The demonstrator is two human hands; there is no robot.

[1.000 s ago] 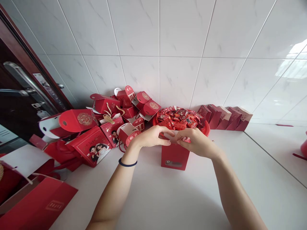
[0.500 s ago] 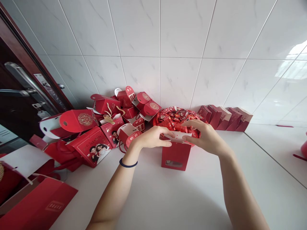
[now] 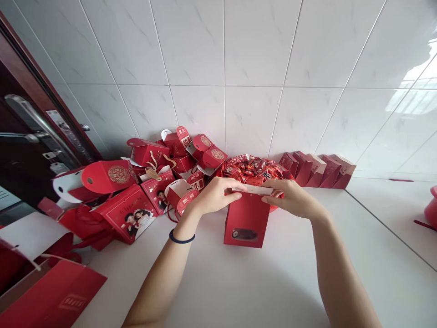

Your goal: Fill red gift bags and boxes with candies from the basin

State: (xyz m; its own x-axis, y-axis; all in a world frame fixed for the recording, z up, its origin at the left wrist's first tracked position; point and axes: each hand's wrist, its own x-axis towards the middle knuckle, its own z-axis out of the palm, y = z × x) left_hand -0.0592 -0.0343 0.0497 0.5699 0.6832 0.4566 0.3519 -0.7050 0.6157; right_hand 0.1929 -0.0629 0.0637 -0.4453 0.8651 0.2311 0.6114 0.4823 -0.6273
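Observation:
A red gift box (image 3: pixel 246 218) with a small oval window low on its front stands on the white table (image 3: pixel 252 287). Its top is pinched inward, and a white inner flap (image 3: pixel 254 189) shows along the upper edge. At the box's upper left corner, my left hand (image 3: pixel 221 193) grips the rim between thumb and fingers. My right hand (image 3: pixel 290 196) does the same at the upper right corner. Right behind the box sits a heap of red-wrapped sweets (image 3: pixel 254 168) in a red container, partly hidden by my hands.
Several red boxes with round flaps (image 3: pixel 114 175) and printed couples (image 3: pixel 136 214) are piled on the left. A large red box (image 3: pixel 54 294) lies at the near left. Several slim boxes (image 3: pixel 316 168) stand in a row against the tiled wall (image 3: pixel 254 114), right of the sweets.
Both hands have closed in on the top of the box, whose upper edges are now pressed closer together. The box leans slightly back, its front showing more.

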